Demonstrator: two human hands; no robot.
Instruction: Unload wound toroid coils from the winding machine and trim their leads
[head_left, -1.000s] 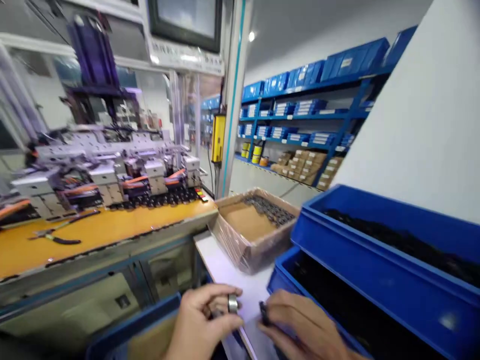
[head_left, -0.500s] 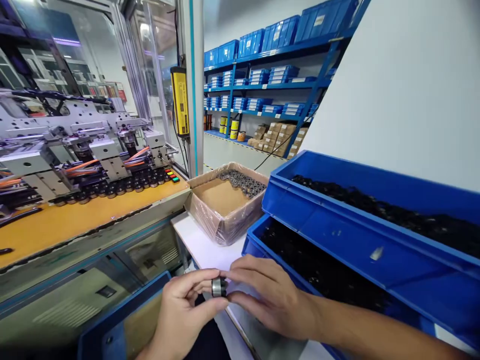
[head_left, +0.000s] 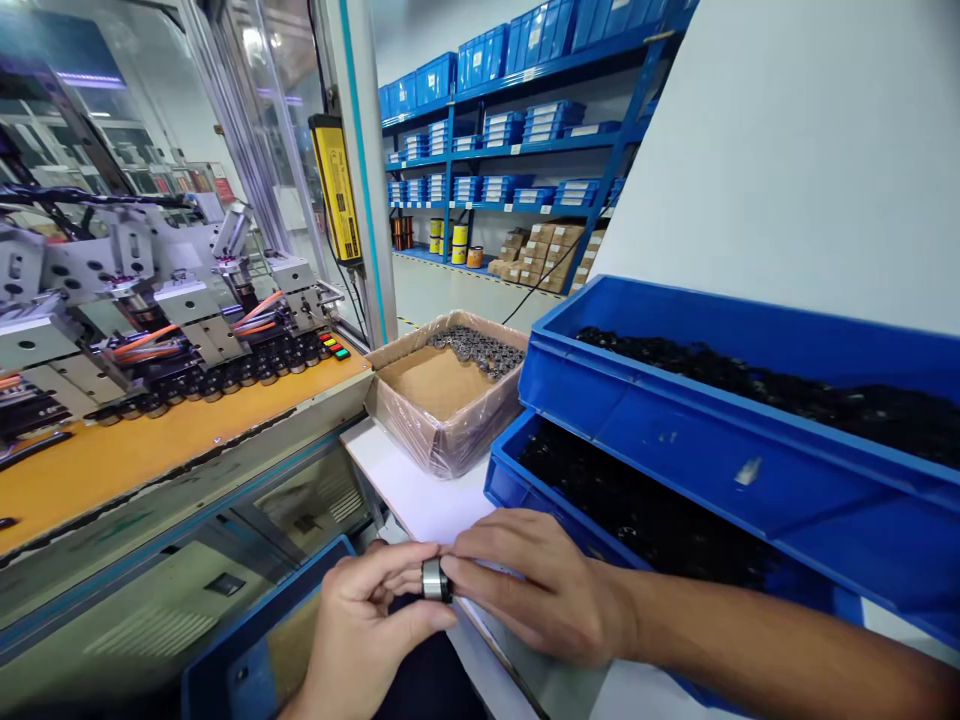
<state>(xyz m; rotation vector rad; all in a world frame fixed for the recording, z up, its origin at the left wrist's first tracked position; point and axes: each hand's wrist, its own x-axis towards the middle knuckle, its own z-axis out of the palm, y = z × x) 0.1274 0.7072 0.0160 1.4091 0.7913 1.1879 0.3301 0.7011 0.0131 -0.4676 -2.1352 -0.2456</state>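
A small round metal ring part (head_left: 434,580) is pinched between both my hands low in the view, above the white shelf (head_left: 420,490). My left hand (head_left: 367,630) grips it from the left with thumb and fingers closed. My right hand (head_left: 540,590) meets it from the right, fingertips pressed on the same part. Just right of my hands stand two stacked blue bins (head_left: 675,440) full of small black parts.
A cardboard box (head_left: 450,400) lined with plastic holds several metal rings at its far side. At left a machine (head_left: 150,310) sits on an orange worktop (head_left: 172,440). Another blue bin (head_left: 247,660) lies below my left hand. Blue shelving (head_left: 510,170) fills the background.
The view swung right and steadied. My right hand, holding a dark piece apart a second ago, has come together with my left on the metal ring.
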